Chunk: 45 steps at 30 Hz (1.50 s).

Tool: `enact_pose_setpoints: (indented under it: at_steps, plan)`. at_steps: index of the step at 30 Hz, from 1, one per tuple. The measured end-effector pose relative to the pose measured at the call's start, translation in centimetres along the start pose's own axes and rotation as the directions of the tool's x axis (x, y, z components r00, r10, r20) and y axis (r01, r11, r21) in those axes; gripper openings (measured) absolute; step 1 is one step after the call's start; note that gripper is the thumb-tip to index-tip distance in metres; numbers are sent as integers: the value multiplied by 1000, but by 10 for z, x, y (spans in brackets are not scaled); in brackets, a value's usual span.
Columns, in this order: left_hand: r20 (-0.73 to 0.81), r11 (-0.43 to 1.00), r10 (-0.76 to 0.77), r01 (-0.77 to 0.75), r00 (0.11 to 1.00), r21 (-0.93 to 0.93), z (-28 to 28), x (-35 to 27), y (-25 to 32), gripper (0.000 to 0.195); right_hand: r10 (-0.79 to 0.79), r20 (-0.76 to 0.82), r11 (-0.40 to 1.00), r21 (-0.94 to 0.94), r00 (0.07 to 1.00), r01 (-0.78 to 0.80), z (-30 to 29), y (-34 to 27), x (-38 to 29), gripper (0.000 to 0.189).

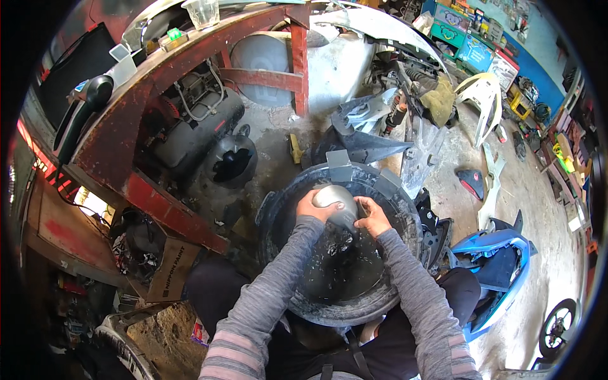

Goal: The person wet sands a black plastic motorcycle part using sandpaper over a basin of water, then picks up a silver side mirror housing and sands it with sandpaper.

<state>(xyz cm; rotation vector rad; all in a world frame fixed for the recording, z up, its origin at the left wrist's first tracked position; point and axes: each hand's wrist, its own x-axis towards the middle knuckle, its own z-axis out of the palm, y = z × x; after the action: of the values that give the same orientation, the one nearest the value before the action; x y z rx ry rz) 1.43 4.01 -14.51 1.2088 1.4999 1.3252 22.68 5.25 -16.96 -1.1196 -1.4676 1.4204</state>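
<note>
My left hand (312, 207) grips the left side of a smooth, rounded grey part (335, 195), its thumb laid across the surface. On the other side my right hand (374, 217) pinches the part's edge between thumb and fingers; whether a thin sheet lies under those fingers I cannot tell. Both hands hold the part above a large round black tub (349, 313) between my knees. Dark liquid (327, 280) with bright reflections fills its bottom. Over the tub's far rim hang a grey square sheet (339, 166) and a second grey sheet (388, 184).
A red workbench frame (185, 57) at left bears a black heat gun or dryer (88, 104). Beneath it sits an air compressor (199, 123). Motorcycle fairings (365, 137) lie beyond the tub, and a blue fairing (498, 275) lies at right. A cardboard box (173, 268) stands at left.
</note>
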Motion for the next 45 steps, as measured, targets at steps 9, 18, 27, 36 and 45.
enact_pose_setpoints:
  at_steps: [9,18,27,36,45]
  plan:
    - [74,922,356,-363,932,136,-29,-38,106,53,-107,29,994,-15,994,108,17,-108,-16,57]
    - [47,930,357,-359,933,82,-25,-62,107,44,-516,-116,800,-418,849,430,57,-147,-56,36]
    - [-4,884,462,-460,887,84,-19,-72,103,38,-669,147,505,-628,728,591,74,-173,-89,46]
    - [19,868,484,-482,875,115,-24,-78,109,33,-674,129,431,-731,728,529,74,-175,-76,44]
    - [33,870,461,-459,887,177,-25,-78,110,34,-687,79,404,-785,722,470,75,-167,-75,42]
